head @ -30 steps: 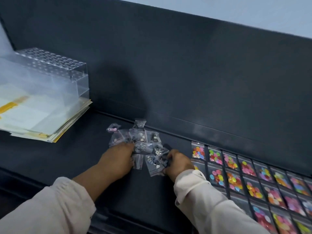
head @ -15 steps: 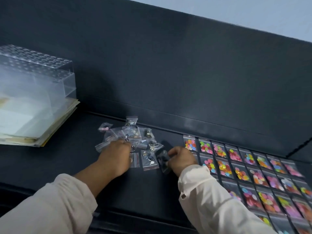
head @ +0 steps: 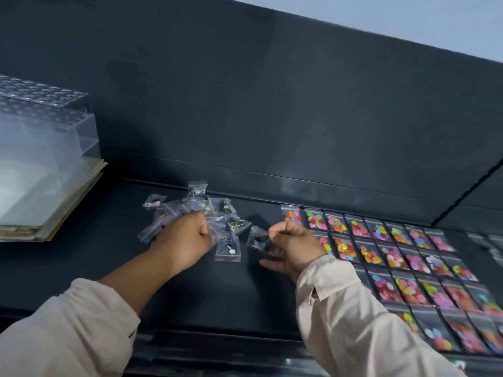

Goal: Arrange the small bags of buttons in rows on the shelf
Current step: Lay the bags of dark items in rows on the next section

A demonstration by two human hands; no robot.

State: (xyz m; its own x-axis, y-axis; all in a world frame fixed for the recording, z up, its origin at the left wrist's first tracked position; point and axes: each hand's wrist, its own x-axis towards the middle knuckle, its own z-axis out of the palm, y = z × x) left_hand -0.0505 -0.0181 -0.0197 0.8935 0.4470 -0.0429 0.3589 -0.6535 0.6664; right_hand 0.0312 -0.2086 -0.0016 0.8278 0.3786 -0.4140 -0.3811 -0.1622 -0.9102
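- Far to the left of the loose pile [head: 201, 210], a clear plastic box [head: 40, 126] stands on a stack of papers [head: 54, 208]; neither belongs to the task.
- The loose pile itself lies on the dark shelf [head: 81, 268], close to the back wall. Its small bags overlap and point in many directions, so this part is not yet arranged.
- The left hand [head: 185, 238] lies on the near side of the pile with curled fingers. I cannot tell if it grips a bag or only presses on them.
- Just right of the pile, the right hand [head: 294, 246] pinches one dark bag [head: 257, 239] between thumb and fingers and holds it a little above the shelf.
- Further right of the pile, the rows of bags [head: 381, 248] with colourful buttons lie flat, side by side, in several tidy lines. This part looks finished.
- My judgement: more than half is done; the pile and the held bag remain.
- No brand, label or writing can be read; the bags are too small and blurred.
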